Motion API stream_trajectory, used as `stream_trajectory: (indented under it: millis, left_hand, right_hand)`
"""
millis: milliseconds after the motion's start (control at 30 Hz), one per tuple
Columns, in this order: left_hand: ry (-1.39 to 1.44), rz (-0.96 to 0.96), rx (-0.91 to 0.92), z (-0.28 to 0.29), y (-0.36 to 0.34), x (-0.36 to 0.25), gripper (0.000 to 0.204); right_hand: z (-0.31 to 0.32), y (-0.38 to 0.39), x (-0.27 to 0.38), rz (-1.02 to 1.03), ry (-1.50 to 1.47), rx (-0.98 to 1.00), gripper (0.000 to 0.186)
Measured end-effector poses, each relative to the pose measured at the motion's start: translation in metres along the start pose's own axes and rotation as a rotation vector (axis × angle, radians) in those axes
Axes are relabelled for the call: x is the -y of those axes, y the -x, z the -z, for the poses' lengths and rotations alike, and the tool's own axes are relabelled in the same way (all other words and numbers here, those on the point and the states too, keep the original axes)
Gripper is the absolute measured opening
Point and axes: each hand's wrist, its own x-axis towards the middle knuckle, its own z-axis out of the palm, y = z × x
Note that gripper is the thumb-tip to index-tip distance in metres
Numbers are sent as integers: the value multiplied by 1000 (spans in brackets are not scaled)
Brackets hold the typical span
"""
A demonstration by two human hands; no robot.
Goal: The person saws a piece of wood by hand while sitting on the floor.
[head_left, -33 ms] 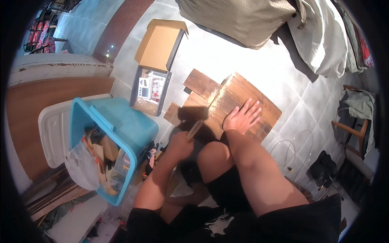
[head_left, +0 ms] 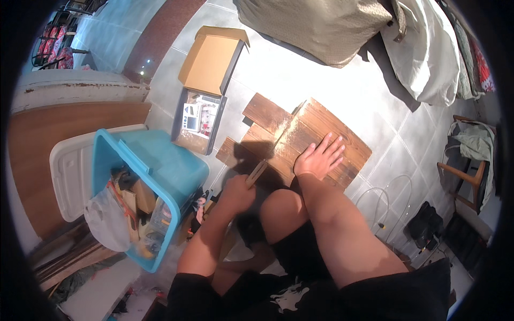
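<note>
My left hand (head_left: 239,190) is closed round a narrow wooden piece (head_left: 259,172), which points up toward a panel of brown planks (head_left: 347,156) lying on the tiled floor. My right hand (head_left: 318,159) rests flat on the panel with fingers spread. Shorter planks (head_left: 262,109) stick out at the panel's left side, stepped. Pale rough material (head_left: 287,126) lies along the seam between the sections. A shadow covers the panel's lower left part, and my bent knee (head_left: 281,206) is just below it. Whether the wooden piece touches the panel I cannot tell.
An open cardboard box (head_left: 210,63) with packets stands above left. A blue bin (head_left: 179,160) full of items is at left, by a white lid (head_left: 64,176). Covered bulky things (head_left: 316,29) fill the top. At right are a wooden chair (head_left: 470,182), thin cable and a black bag (head_left: 423,224).
</note>
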Motion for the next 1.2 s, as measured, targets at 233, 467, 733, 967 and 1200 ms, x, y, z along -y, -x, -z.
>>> stream_trajectory:
  millis: [233,467,733,967,1200]
  left_hand:
    - [60,-104,-101,-18,-44,18,25]
    - [31,-123,15,7,10,29,20]
    - [57,-146,-94,-19,-25,30,20]
    - [86,-91,-31,8,-2,17,21]
    - [106,-92,-33,-11,14,51,20]
  right_hand:
    - [-6,14,18,34,-32,22,66]
    - [-3,1,-1,10,13,-11,67]
    - [-6,6,7,18,-9,-20,67]
    - [-10,8,8,28,18,-85,65]
    - [-13,7,-5,6,-4,-76,67]
